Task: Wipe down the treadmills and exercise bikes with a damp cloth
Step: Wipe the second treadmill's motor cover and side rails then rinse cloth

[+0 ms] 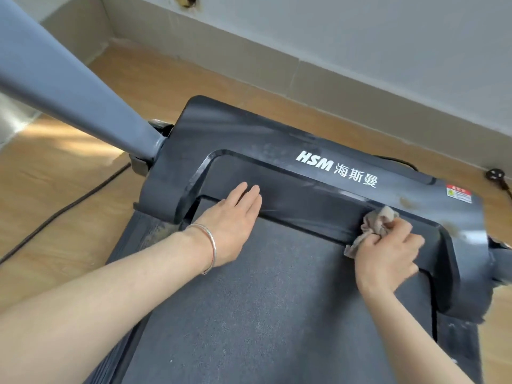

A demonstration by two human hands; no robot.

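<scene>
A dark grey treadmill fills the view, its motor cover (277,145) bearing white "HSM" lettering and its running belt (263,300) stretching toward me. My right hand (388,253) grips a bunched beige cloth (374,225) pressed against the inner right edge of the motor cover. My left hand (235,223) lies flat with straight fingers on the cover's inner lip, where it meets the belt. A silver bangle sits on my left wrist. Dusty brown smudges show on the cover's right corner (407,202).
A grey upright post (69,87) rises diagonally at the left from the treadmill base. A black cable (69,203) runs over the wooden floor at left; a plug (496,174) lies at right. A pale wall and skirting (304,73) stand just behind.
</scene>
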